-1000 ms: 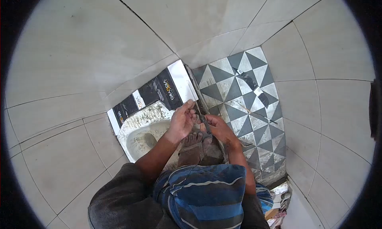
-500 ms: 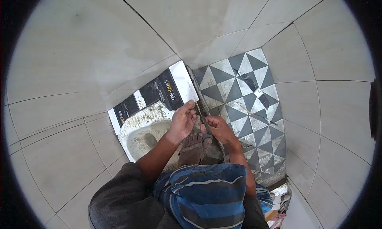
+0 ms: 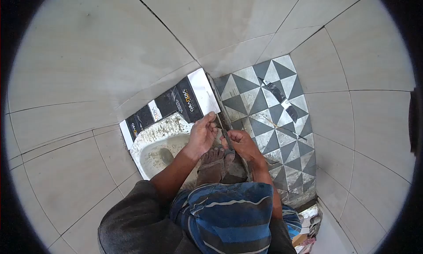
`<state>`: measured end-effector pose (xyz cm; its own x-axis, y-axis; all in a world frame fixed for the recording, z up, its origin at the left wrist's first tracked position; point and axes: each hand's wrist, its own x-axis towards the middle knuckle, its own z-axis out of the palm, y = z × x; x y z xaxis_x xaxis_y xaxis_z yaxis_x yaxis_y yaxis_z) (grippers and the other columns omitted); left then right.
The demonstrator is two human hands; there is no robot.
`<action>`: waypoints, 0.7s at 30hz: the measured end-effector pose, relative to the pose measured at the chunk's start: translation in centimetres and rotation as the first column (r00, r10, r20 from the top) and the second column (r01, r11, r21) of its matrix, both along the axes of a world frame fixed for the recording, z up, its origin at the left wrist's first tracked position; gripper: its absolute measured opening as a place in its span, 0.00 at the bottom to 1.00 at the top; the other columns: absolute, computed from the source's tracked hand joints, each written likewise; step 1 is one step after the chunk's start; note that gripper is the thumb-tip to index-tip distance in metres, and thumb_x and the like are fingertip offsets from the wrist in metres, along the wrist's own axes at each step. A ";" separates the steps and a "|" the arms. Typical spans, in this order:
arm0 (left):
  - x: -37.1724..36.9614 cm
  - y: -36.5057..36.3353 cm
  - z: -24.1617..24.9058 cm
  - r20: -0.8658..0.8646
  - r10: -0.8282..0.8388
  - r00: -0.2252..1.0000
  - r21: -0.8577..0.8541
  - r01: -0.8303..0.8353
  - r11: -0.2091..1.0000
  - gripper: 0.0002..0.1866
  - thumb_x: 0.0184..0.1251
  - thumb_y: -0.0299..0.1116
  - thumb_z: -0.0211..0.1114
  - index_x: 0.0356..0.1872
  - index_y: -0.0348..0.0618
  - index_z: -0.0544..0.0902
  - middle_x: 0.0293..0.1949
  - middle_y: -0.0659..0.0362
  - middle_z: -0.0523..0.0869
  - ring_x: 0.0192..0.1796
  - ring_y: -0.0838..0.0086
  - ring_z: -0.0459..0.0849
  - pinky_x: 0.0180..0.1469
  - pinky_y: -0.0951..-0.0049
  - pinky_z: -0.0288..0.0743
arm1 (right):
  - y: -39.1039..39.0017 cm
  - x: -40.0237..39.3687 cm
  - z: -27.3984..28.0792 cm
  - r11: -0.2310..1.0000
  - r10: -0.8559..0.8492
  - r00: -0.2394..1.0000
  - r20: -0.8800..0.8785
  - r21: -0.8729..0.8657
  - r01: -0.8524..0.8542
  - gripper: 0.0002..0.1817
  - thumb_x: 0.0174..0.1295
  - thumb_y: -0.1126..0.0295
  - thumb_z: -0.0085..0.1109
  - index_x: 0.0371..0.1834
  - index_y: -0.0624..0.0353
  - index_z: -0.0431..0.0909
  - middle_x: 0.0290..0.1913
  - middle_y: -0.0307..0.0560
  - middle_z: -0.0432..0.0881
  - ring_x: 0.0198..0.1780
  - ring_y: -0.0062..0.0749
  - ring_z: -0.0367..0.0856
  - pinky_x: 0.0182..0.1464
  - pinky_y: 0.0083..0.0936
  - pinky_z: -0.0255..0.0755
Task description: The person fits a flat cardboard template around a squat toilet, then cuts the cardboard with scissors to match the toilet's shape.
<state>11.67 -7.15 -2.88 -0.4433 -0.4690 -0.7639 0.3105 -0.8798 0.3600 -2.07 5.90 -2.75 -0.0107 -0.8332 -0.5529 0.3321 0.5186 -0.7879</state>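
Note:
My left hand [image 3: 204, 134] is closed, fingers curled, with the thumb tip at the lower right corner of a black and white printed cardboard piece [image 3: 203, 95]; what its fingers pinch is hidden. Close beside it, my right hand [image 3: 243, 145] is shut on a narrow dark tool [image 3: 227, 138], which slants up toward the left hand. The cardboard lies along the back of a dirty white squat toilet [image 3: 152, 131], against the wall. Below the hands my sandalled foot [image 3: 211, 162] stands by the pan.
A dark raised edge [image 3: 222, 107] divides the toilet side from a floor of grey and white triangle tiles [image 3: 260, 141]. Torn black and white packaging [image 3: 282, 99] lies on that floor. Beige tiled walls [image 3: 88, 69] surround me closely. Clutter [image 3: 310, 223] sits at lower right.
Both hands stay almost in place. The dark tool in my right hand has tilted slightly, its lower end showing more below the fingers.

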 end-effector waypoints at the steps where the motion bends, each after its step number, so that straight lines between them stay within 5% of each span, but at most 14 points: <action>1: 0.0 0.0 0.0 0.000 0.000 1.000 0.000 0.000 1.000 0.06 0.68 0.34 0.71 0.39 0.47 0.82 0.32 0.70 0.83 0.27 0.87 0.78 0.30 0.83 0.75 | 0.1 0.0 -0.3 1.000 -0.003 1.000 0.021 0.001 0.003 0.10 0.67 0.66 0.62 0.43 0.62 0.83 0.33 0.34 0.82 0.36 0.17 0.79 0.42 0.19 0.73; 14: 0.3 -0.1 0.6 0.025 -0.043 0.999 0.005 0.043 0.999 0.04 0.72 0.35 0.66 0.39 0.51 0.80 0.32 0.73 0.80 0.29 0.87 0.76 0.32 0.82 0.71 | 0.7 0.9 -1.9 1.000 0.005 0.999 -0.036 -0.004 -0.005 0.11 0.69 0.65 0.63 0.43 0.63 0.82 0.35 0.38 0.84 0.35 0.19 0.81 0.42 0.21 0.75; 21: 0.4 -0.3 0.4 -0.019 -0.068 0.997 -0.016 0.068 0.998 0.04 0.73 0.36 0.65 0.39 0.52 0.79 0.32 0.73 0.80 0.28 0.86 0.75 0.34 0.81 0.69 | -0.3 1.0 -1.5 0.997 -0.057 0.998 -0.014 -0.060 0.056 0.13 0.66 0.61 0.67 0.34 0.61 0.82 0.29 0.36 0.83 0.31 0.19 0.79 0.36 0.22 0.73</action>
<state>12.11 -7.45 -2.48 -0.4898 -0.4487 -0.7475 0.2571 -0.8936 0.3679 -1.10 5.55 -4.22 -0.0668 -0.8624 -0.5018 0.3470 0.4515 -0.8221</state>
